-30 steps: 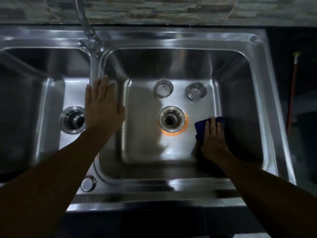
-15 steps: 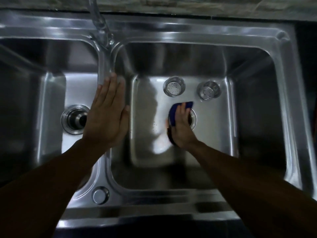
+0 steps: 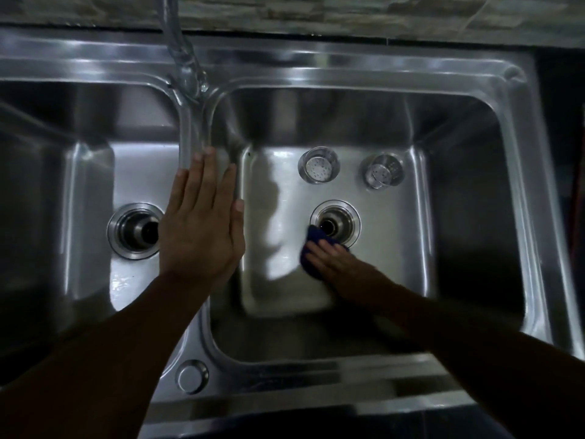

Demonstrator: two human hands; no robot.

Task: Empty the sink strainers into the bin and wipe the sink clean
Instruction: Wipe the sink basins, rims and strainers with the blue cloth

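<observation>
**Wiping round the right-hand drain**

Best done with the blue cloth [image 3: 311, 248] kept flat and pressed hard to the steel, swept in overlapping strokes from the walls in toward the open drain [image 3: 335, 224], so any grit ends at the hole and not in the corners. Worth lifting the two strainers [image 3: 319, 168] aside before reaching the far floor, or wiping round them with care, since a knock would likely tip them. Left basin judged still to do.

Right hand [image 3: 338, 267] spread flat, palm down, fingers pinning the cloth to the basin floor at the near-left edge of the drain ring; pressed on rather than gripped. Left hand [image 3: 202, 229] open and empty, fingers straight and together, laid on the divider [image 3: 193, 134] between the two basins as a brace.

Sink [image 3: 316, 68] stainless, double-bowled, shiny and wet-looking under dim light, no debris visible on the right floor. Both strainers out of their drains, standing upright side by side at the far end of the right basin, apart from each other; contents too dim to judge. Left drain [image 3: 134, 230] also open.
</observation>
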